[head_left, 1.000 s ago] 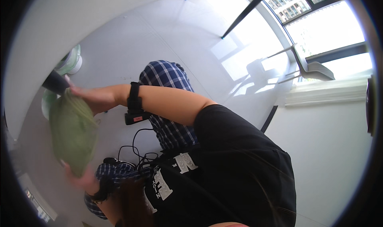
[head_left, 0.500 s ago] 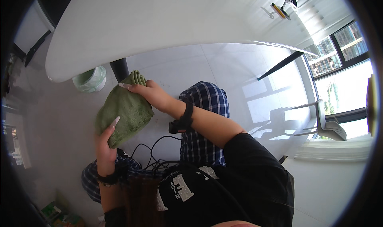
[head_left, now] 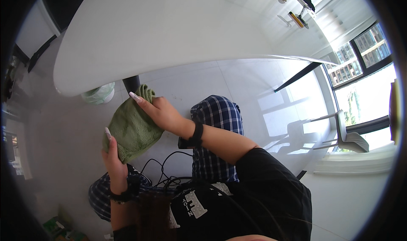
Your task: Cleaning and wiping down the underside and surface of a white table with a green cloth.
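A green towel [head_left: 135,128], gathered into folds at its upper end, hangs between my two hands in front of the table's near edge. My right hand [head_left: 164,114] grips the folded top, its thumb lying along the cloth and the other fingers behind it. Lower down, my left hand [head_left: 114,160] holds the left edge with the thumb pressed on the front; its remaining fingers are hidden by the cloth. A dark band with a small box circles my right wrist, and another dark band is on the left.
The white table [head_left: 169,33] spans the top, with small items [head_left: 299,18] at its far right. Below it stand a lined bin [head_left: 99,93] and dark table legs [head_left: 296,76]. Black cables [head_left: 163,167] lie between my legs. A chair [head_left: 347,135] is by the window.
My left hand has slid toward the towel's outer left edge, and the towel has spread slightly. The table and surroundings sit a little lower in view.
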Demonstrator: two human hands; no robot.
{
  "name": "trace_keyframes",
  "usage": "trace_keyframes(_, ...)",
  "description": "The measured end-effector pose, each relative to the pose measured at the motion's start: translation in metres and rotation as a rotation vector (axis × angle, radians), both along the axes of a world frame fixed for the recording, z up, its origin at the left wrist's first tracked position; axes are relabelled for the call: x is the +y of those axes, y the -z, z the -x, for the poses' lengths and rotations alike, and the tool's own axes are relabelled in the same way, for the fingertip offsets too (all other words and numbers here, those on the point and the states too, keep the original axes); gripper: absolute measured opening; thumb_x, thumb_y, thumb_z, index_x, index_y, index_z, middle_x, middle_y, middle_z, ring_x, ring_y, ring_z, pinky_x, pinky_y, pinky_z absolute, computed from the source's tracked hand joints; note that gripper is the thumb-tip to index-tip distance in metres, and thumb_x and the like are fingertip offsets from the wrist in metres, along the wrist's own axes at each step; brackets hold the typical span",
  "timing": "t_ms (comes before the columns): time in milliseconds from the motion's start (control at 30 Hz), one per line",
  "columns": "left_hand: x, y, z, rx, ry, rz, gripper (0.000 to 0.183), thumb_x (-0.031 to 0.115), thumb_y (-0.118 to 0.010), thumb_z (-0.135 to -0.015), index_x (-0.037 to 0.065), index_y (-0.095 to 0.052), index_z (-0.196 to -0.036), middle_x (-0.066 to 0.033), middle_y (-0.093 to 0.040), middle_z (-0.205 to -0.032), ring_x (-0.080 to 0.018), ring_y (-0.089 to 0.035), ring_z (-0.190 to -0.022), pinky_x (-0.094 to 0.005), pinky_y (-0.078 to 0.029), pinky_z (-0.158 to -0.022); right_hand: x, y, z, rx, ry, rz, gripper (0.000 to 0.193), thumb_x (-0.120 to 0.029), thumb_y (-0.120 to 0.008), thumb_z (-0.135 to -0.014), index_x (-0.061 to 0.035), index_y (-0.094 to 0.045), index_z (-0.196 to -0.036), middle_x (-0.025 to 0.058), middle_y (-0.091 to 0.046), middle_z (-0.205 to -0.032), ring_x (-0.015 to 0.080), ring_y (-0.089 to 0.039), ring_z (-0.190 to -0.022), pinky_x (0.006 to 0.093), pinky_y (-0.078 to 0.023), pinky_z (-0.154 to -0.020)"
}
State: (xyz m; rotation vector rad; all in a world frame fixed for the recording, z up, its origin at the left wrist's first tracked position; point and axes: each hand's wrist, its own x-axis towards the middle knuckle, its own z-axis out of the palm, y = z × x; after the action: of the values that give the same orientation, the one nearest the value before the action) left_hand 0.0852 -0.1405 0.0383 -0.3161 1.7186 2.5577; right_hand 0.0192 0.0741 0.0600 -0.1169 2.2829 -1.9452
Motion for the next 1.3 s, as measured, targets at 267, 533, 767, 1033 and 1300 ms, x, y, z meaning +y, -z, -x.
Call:
trace_keyframes(267,0.003,0.001,0.001,-0.102,-0.124,-0.305,0.067,0.051,-0.031,-0.104,-0.006,-0.038,-0.140,-0.0172,-0.047,-0.140,-0.0263,-0.050,-0.127,-0.0391,-0.040,-0.106,0.000,0.003,0.000,0.029,0.009,0.017,0.042,-0.037,-0.068,-0.091,0.0056,-0.068,-0.089,0.0115,-0.067,-0.069,0.0130,-0.063,-0.063,0.0302,-0.052,-0.059)
trace_keyframes(533,-0.004,-0.002,-0.003,-0.043,-0.067,-0.152,0.061,0.044,-0.036,-0.104,-0.005,-0.037,-0.140,-0.0165,-0.048,-0.139,-0.0261,-0.050,-0.126,-0.0386,-0.041,-0.106,-0.002,0.013,0.006,-0.040,-0.082,-0.356,0.062,-0.052,-0.082,-0.070,0.0068,-0.067,-0.083,0.0179,-0.067,-0.070,0.0268,-0.067,-0.060,0.0361,-0.053,-0.060)
trace_keyframes(767,0.005,-0.018,0.000,-0.024,0.181,0.067,0.040,0.012,-0.058,-0.094,-0.009,-0.054,-0.127,-0.0146,-0.063,-0.120,-0.0190,-0.062,-0.107,-0.0316,-0.050,-0.093,-0.002,0.007,-0.003,0.053,-0.070,0.049,0.044,-0.039,-0.073,-0.086,0.0054,-0.070,-0.084,0.0124,-0.068,-0.066,0.0185,-0.068,-0.058,0.0297,-0.053,-0.054)
trace_keyframes(1033,0.013,-0.025,0.001,-0.066,0.157,0.084,0.033,0.008,-0.065,-0.090,-0.008,-0.061,-0.119,-0.0139,-0.067,-0.113,-0.0176,-0.066,-0.098,-0.0300,-0.053,-0.086,-0.008,0.019,-0.002,0.119,-0.053,0.064,0.040,-0.034,-0.069,-0.090,0.0060,-0.068,-0.083,0.0116,-0.067,-0.065,0.0153,-0.064,-0.055,0.0285,-0.050,-0.053)
trace_keyframes(1300,0.017,-0.023,-0.003,-0.010,0.120,0.048,0.033,0.009,-0.067,-0.090,-0.008,-0.062,-0.118,-0.0128,-0.067,-0.113,-0.0160,-0.065,-0.097,-0.0288,-0.053,-0.085,-0.009,0.003,-0.009,0.000,-0.113,0.055,0.030,-0.022,-0.059,-0.099,0.0062,-0.064,-0.108,0.0069,-0.069,-0.091,0.0094,-0.062,-0.081,0.0265,-0.052,-0.072)
